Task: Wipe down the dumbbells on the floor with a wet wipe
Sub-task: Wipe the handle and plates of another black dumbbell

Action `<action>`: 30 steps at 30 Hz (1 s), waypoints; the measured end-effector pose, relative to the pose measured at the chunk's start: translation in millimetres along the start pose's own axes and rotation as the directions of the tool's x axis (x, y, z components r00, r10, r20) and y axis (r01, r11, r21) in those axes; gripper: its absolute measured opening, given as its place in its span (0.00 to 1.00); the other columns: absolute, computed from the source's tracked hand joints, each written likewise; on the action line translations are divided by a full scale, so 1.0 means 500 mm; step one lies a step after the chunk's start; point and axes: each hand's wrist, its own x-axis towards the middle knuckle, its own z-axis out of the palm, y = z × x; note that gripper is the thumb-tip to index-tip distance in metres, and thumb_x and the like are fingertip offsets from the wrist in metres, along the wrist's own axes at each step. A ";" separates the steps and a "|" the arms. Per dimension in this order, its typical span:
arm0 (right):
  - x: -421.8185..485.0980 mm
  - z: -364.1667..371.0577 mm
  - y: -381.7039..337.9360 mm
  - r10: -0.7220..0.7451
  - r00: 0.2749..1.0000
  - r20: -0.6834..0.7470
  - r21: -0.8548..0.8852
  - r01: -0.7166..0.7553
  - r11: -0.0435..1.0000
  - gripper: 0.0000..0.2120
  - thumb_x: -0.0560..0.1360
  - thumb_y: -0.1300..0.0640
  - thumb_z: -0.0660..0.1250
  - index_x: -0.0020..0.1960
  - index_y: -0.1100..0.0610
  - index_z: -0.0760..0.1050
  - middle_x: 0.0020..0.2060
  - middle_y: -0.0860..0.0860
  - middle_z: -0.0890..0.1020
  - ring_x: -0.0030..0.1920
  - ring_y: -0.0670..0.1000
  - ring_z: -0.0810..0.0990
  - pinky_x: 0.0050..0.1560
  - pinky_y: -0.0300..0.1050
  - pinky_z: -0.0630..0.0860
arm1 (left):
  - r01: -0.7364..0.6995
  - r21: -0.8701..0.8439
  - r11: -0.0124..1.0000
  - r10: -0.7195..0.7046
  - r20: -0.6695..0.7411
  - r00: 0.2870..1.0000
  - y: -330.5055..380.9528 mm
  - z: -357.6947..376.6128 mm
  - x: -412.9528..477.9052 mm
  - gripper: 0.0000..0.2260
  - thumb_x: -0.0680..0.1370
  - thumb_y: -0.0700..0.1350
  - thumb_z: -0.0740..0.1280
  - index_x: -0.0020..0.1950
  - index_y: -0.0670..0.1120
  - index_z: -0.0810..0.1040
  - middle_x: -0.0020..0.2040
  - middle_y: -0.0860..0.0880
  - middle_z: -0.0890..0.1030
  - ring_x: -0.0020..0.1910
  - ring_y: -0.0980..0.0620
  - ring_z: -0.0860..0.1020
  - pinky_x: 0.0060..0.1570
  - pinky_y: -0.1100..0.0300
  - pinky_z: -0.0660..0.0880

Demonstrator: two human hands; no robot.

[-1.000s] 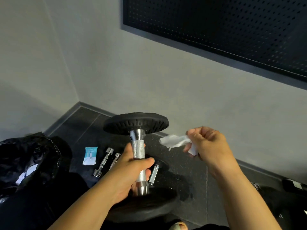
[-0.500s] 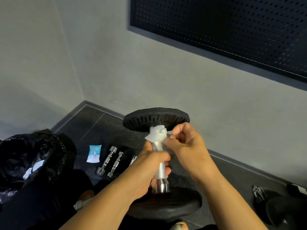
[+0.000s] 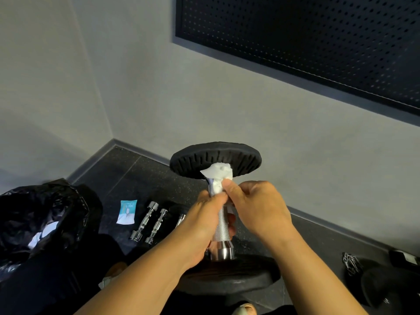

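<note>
The black-plated dumbbell with the knurled chrome handle [image 3: 221, 226] is held upright at the centre of the view, its upper plate raised toward twelve o'clock and its lower plate near the bottom edge; whether that plate rests on the dark speckled rubber floor [image 3: 136, 176] cannot be told. It is judged heavy and fully rigid; the knurled middle of the handle offers the surest hold, whereas the smooth chrome collars would likely turn slippery once wetted. The crumpled white wet wipe [image 3: 218, 176], soft, limp and light, is bunched around the top of the handle just beneath the upper plate. The left hand [image 3: 202, 226] is wrapped around the knurled section, its grip closed firmly on the metal. The right hand [image 3: 256, 208] is pressed together on the wipe, thumb and fingertips pinching it against the handle, so that a twisting or sliding stroke appears to be in hand. Toward nine o'clock, two small chrome dumbbells [image 3: 151, 221] lie side by side on the floor, with a third partly hidden behind the left hand. Just beyond them lies a teal-and-white wipe sachet [image 3: 127, 211]. Farther out at eight o'clock, a crumpled black plastic rubbish bag [image 3: 41, 221] is seen holding white scraps.
</note>
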 end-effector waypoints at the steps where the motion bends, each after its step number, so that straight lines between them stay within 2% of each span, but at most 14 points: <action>1: 0.000 0.001 -0.003 -0.003 0.999 0.036 0.074 0.000 0.997 0.26 0.75 0.37 0.61 0.33 0.58 0.76 0.25 0.51 0.75 0.27 0.50 0.71 0.34 0.45 0.71 | 0.000 0.024 1.000 0.001 -0.002 1.000 0.001 0.000 0.000 0.11 0.81 0.49 0.59 0.59 0.44 0.71 0.48 0.41 0.81 0.46 0.43 0.81 0.51 0.47 0.78; 3: 0.003 0.000 -0.008 0.002 0.991 0.132 0.256 -0.036 0.966 0.23 0.77 0.42 0.62 0.39 0.61 0.79 0.27 0.50 0.76 0.27 0.46 0.72 0.32 0.41 0.72 | 0.015 0.061 0.998 -0.014 -0.017 1.000 0.000 0.003 0.004 0.09 0.81 0.46 0.59 0.59 0.44 0.71 0.49 0.40 0.81 0.47 0.43 0.81 0.50 0.48 0.79; 5: 0.006 -0.003 -0.012 0.018 0.966 0.257 0.426 -0.129 0.895 0.20 0.78 0.46 0.62 0.44 0.63 0.80 0.29 0.50 0.80 0.29 0.44 0.77 0.32 0.35 0.75 | 0.020 0.114 0.993 -0.018 -0.013 1.000 0.000 0.001 0.007 0.09 0.78 0.41 0.62 0.58 0.43 0.71 0.43 0.42 0.80 0.41 0.48 0.81 0.41 0.53 0.80; 8: 0.014 -0.009 -0.007 -0.016 0.897 0.442 0.625 -0.294 0.723 0.19 0.79 0.47 0.62 0.50 0.63 0.81 0.42 0.56 0.86 0.42 0.52 0.84 0.47 0.44 0.79 | 0.034 0.181 0.983 -0.046 0.063 0.997 0.004 -0.004 0.005 0.13 0.73 0.36 0.64 0.57 0.42 0.72 0.38 0.45 0.77 0.34 0.52 0.78 0.37 0.58 0.76; 9: 0.011 -0.012 -0.006 -0.016 0.881 0.472 0.620 -0.319 0.716 0.20 0.79 0.46 0.61 0.51 0.62 0.80 0.42 0.56 0.85 0.42 0.52 0.84 0.49 0.45 0.78 | 0.029 0.197 0.980 -0.046 0.084 0.995 0.006 -0.004 0.001 0.12 0.74 0.35 0.64 0.57 0.43 0.72 0.40 0.45 0.77 0.35 0.53 0.78 0.38 0.58 0.76; 11: 0.009 -0.011 0.000 0.027 0.891 0.453 0.445 -0.252 0.859 0.26 0.76 0.37 0.59 0.51 0.59 0.79 0.40 0.53 0.83 0.40 0.49 0.81 0.50 0.46 0.77 | -0.008 0.220 0.975 -0.015 0.105 0.994 0.011 -0.003 -0.004 0.12 0.76 0.36 0.63 0.58 0.45 0.72 0.45 0.44 0.78 0.38 0.53 0.79 0.39 0.60 0.76; 13: 0.006 -0.013 0.005 0.038 0.942 0.333 0.189 -0.107 0.976 0.31 0.70 0.29 0.58 0.46 0.58 0.75 0.36 0.49 0.79 0.37 0.47 0.77 0.42 0.44 0.74 | -0.052 0.248 0.967 0.024 0.117 0.993 0.010 0.002 -0.003 0.15 0.77 0.36 0.61 0.63 0.48 0.70 0.53 0.44 0.78 0.46 0.52 0.80 0.43 0.60 0.78; 15: 0.005 -0.024 0.004 0.009 0.976 0.217 0.141 -0.040 0.989 0.27 0.70 0.30 0.60 0.34 0.54 0.71 0.25 0.44 0.74 0.28 0.46 0.71 0.34 0.42 0.68 | -0.087 0.292 0.953 0.052 0.126 0.991 0.011 0.009 -0.004 0.18 0.78 0.37 0.61 0.66 0.51 0.67 0.58 0.47 0.78 0.52 0.51 0.80 0.51 0.57 0.79; 17: 0.004 -0.030 -0.001 0.006 0.980 0.199 0.187 -0.044 0.981 0.26 0.71 0.33 0.62 0.27 0.52 0.66 0.17 0.43 0.68 0.24 0.46 0.67 0.31 0.43 0.66 | -0.121 0.343 0.931 0.080 0.132 0.988 0.010 0.015 -0.006 0.17 0.79 0.38 0.61 0.66 0.51 0.66 0.57 0.48 0.77 0.52 0.52 0.80 0.54 0.54 0.79; 21: 0.001 -0.022 0.001 -0.051 0.989 0.139 0.121 0.035 0.992 0.27 0.69 0.29 0.59 0.31 0.53 0.70 0.25 0.50 0.75 0.28 0.52 0.74 0.37 0.51 0.76 | -0.183 0.445 0.877 0.147 0.114 0.983 0.016 0.026 -0.014 0.10 0.79 0.38 0.60 0.56 0.51 0.69 0.51 0.45 0.80 0.50 0.46 0.81 0.52 0.49 0.79; 23: 0.003 -0.021 -0.004 -0.055 0.986 0.159 0.208 0.021 0.978 0.27 0.71 0.31 0.60 0.34 0.56 0.73 0.27 0.54 0.78 0.28 0.54 0.77 0.37 0.55 0.79 | -0.202 0.454 0.868 0.163 0.123 0.979 0.016 0.029 -0.014 0.12 0.79 0.38 0.60 0.60 0.52 0.68 0.51 0.47 0.80 0.50 0.47 0.81 0.52 0.49 0.80; 26: 0.007 -0.020 -0.013 -0.028 0.958 0.286 0.499 -0.124 0.858 0.21 0.76 0.41 0.63 0.43 0.60 0.73 0.27 0.52 0.77 0.24 0.50 0.76 0.25 0.45 0.73 | -0.195 0.443 0.875 0.147 0.141 0.979 0.017 0.031 -0.016 0.14 0.79 0.39 0.61 0.60 0.54 0.68 0.49 0.49 0.81 0.48 0.49 0.81 0.51 0.54 0.80; 28: 0.010 -0.016 -0.015 -0.005 0.940 0.341 0.579 -0.205 0.789 0.20 0.76 0.42 0.64 0.47 0.61 0.74 0.27 0.51 0.77 0.24 0.49 0.76 0.23 0.40 0.69 | -0.196 0.434 0.880 0.138 0.161 0.977 0.018 0.030 -0.013 0.14 0.78 0.38 0.62 0.60 0.54 0.69 0.49 0.47 0.81 0.48 0.48 0.82 0.49 0.54 0.80; 30: 0.015 -0.015 -0.014 -0.007 0.926 0.378 0.656 -0.263 0.707 0.22 0.75 0.41 0.66 0.51 0.62 0.75 0.33 0.54 0.81 0.29 0.50 0.79 0.24 0.41 0.72 | -0.180 0.388 0.904 0.107 0.202 0.974 0.022 0.026 -0.010 0.16 0.78 0.37 0.63 0.62 0.52 0.69 0.50 0.46 0.81 0.46 0.49 0.82 0.45 0.59 0.80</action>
